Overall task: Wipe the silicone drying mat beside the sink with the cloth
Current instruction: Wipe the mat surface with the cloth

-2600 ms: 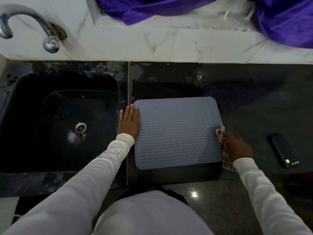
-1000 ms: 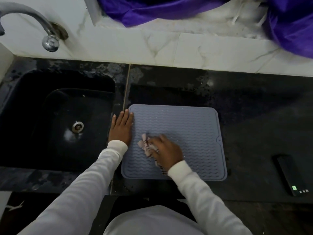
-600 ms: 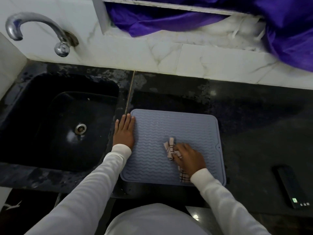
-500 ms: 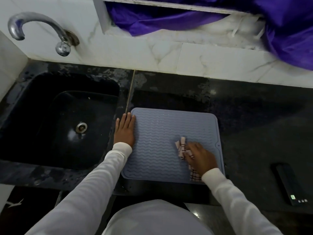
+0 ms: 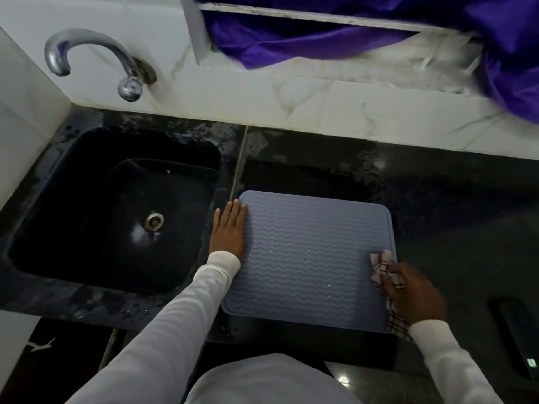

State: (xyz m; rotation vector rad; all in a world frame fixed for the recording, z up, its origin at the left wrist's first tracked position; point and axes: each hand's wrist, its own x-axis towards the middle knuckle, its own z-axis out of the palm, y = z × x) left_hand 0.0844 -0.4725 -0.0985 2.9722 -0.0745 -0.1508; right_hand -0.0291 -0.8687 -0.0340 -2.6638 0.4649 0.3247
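A blue-grey silicone drying mat (image 5: 309, 258) with a wavy ribbed surface lies flat on the black counter just right of the sink. My left hand (image 5: 229, 228) lies flat with straight fingers on the mat's left edge. At the mat's near right edge my right hand (image 5: 411, 293) grips a bunched checked cloth (image 5: 379, 266) and holds it down on the mat. One end of the cloth sticks out beyond my fingers and the other trails beneath my wrist.
A black sink (image 5: 116, 211) with a metal drain sits to the left, under a chrome tap (image 5: 87, 53). A dark phone (image 5: 519, 336) lies on the counter at the right. Purple fabric (image 5: 306, 39) hangs over the white marble ledge behind.
My right hand has swept the cloth from the mat's left side across to its right edge. My left hand has stayed on the mat's left edge.
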